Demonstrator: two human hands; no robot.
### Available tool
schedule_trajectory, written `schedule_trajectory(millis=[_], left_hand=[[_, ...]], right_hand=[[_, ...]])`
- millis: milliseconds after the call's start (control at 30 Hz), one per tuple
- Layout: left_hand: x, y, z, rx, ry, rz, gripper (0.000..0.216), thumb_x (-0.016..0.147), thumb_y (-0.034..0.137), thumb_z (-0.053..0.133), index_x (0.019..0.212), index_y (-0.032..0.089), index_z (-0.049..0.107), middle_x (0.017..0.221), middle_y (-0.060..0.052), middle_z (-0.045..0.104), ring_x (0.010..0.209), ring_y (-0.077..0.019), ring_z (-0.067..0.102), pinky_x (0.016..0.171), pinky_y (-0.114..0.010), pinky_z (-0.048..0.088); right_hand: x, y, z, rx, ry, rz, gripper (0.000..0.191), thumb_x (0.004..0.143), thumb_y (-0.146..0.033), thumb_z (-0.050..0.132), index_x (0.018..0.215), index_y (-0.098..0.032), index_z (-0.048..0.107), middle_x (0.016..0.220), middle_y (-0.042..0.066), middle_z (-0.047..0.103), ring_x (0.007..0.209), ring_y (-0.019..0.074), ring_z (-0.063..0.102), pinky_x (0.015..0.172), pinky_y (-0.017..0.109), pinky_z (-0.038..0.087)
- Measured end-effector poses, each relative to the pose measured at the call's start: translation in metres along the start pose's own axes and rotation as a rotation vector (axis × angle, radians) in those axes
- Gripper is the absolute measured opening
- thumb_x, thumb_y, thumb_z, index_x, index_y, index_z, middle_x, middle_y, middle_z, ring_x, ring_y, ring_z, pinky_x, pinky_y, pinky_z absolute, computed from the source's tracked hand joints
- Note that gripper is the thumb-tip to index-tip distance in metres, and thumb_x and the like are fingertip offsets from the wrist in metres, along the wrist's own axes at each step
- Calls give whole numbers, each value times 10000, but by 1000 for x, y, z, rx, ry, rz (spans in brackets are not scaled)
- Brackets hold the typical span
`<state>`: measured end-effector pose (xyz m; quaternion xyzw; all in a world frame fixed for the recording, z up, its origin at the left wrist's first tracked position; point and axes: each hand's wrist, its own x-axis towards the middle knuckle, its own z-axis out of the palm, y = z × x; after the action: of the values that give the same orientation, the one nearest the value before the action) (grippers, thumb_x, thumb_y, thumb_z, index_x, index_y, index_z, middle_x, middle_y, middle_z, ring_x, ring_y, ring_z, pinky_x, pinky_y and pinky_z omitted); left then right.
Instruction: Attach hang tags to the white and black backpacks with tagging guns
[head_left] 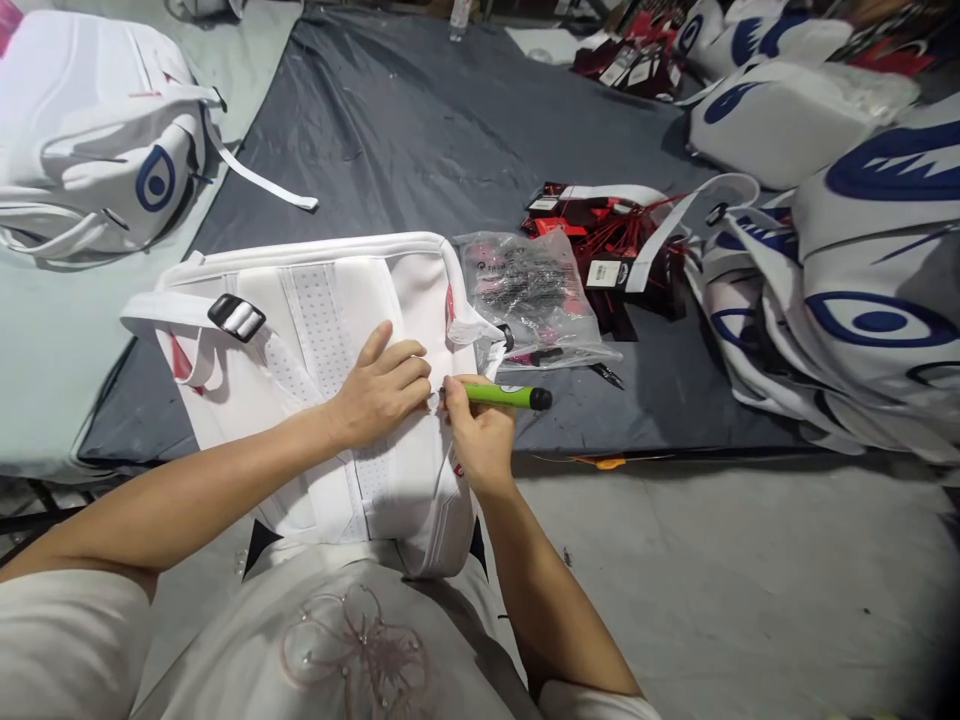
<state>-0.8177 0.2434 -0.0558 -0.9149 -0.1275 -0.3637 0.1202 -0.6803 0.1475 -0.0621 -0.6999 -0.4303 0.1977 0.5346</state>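
Note:
A white backpack (420, 300) lies tilted against the table edge and my body, its padded back panel and straps facing up. My left hand (386, 390) rests on the panel, fingers curled and pressing on the fabric near a small white bit that I cannot make out. In my right hand (484, 430) is a green marker pen (506, 396), pinched between thumb and fingers. Its black end points right, and its other end meets the backpack beside my left fingertips. A black buckle (237, 317) sits on the left strap.
Right of the backpack lie a clear plastic bag (525, 290) and red-and-black tags (607, 250) with white straps. White backpacks with blue eye patterns are piled at the right (874, 300); another backpack (90, 130) stands at the left. Dark sheeting (420, 130) covers the table.

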Motion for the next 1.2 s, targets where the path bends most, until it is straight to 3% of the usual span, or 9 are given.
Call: schedule_trajectory(millis=[167,500,1200], left_hand=[[0,0,1,28,25,10,184,964,251,545,785,209,561,871,37,668,1081,-160,594,1293,-445,58],[-1,-1,1,59,-14,2,229,998,303,493,792,229,560,880,37,666,1096,-156,588,1291,-470,73],[0,-2,3,54,-3,1,173,955,268,548,791,220,575,871,23,676,1065,-166,600,1295,-431,45]], right_hand=[[3,-5,-2,75,-43,39,306,896,-458,577,789,-174,621,595,-23,588,530,121,530,551,253,437],[6,-12,-3,124,-61,158,368,871,-526,587,761,-175,600,557,-20,581,498,122,536,512,240,437],[11,-4,-2,-19,-91,133,425,889,-579,526,736,-193,615,593,15,639,539,163,602,541,256,452]])
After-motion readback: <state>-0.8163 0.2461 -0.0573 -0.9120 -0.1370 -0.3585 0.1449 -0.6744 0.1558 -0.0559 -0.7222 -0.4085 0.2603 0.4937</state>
